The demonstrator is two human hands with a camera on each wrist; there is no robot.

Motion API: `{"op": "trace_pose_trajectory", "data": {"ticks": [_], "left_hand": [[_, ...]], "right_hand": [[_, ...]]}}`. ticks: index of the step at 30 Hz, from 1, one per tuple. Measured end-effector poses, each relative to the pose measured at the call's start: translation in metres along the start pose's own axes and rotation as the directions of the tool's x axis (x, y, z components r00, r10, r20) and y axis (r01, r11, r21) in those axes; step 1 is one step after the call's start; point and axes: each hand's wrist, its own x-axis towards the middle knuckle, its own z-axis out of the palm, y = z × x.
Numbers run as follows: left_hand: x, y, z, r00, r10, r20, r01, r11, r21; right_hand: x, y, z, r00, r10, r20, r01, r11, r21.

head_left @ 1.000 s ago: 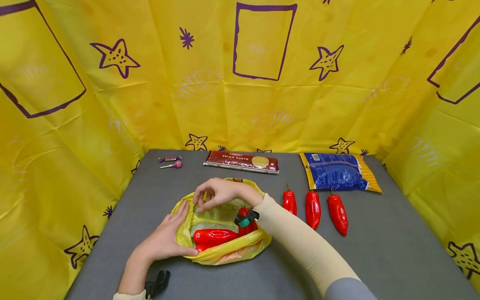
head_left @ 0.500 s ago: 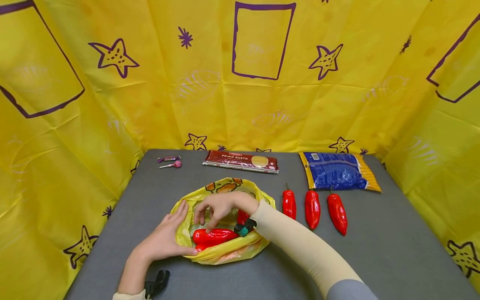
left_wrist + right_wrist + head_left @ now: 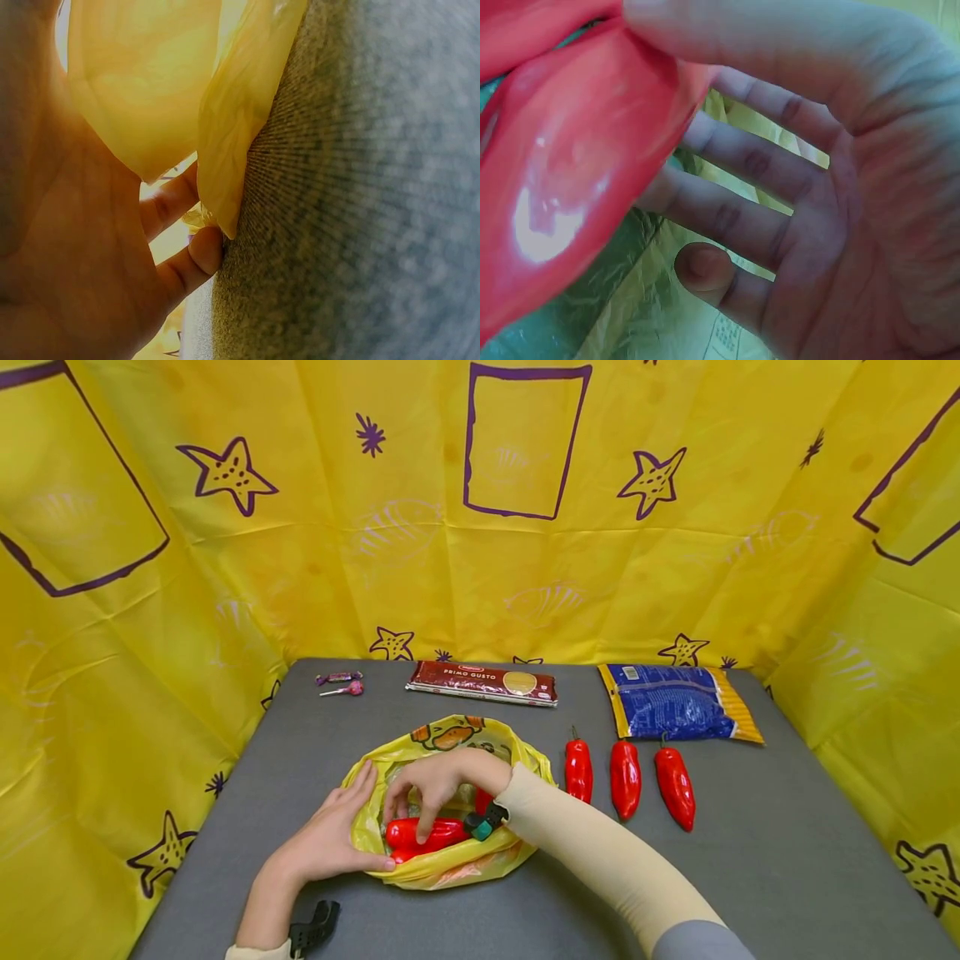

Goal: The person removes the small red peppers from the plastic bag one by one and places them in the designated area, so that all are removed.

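Spread with straight fingers, the left hand (image 3: 326,839) presses on the 9 o'clock side of the bag (image 3: 453,870), its thumb at the 7 o'clock rim, apparently bracing limp, crinkled plastic so the mouth gapes. Inside, towards 7 o'clock, the right hand (image 3: 437,778) pinches a pepper (image 3: 448,832) between thumb and fingers, a hold suited to its smooth, glossy, elongated body. Three loose peppers (image 3: 625,781) lie near the bag at 3 o'clock, seemingly spaced to stay separate on the matt grey surface (image 3: 750,860).

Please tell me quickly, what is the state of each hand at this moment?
Left hand: open, resting against the side of the yellow bag.
Right hand: holding a red pepper inside the bag.
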Motion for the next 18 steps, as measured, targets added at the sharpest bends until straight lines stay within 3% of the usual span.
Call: {"op": "trace_pose_trajectory", "data": {"ticks": [18], "left_hand": [[-0.0003,0.0004,-0.0009,1.0,-0.007,0.002,0.007,1.0,-0.002]], "right_hand": [[-0.0049,-0.006,-0.0003,0.999,0.01,-0.048,-0.01,1.0,-0.014]]}}
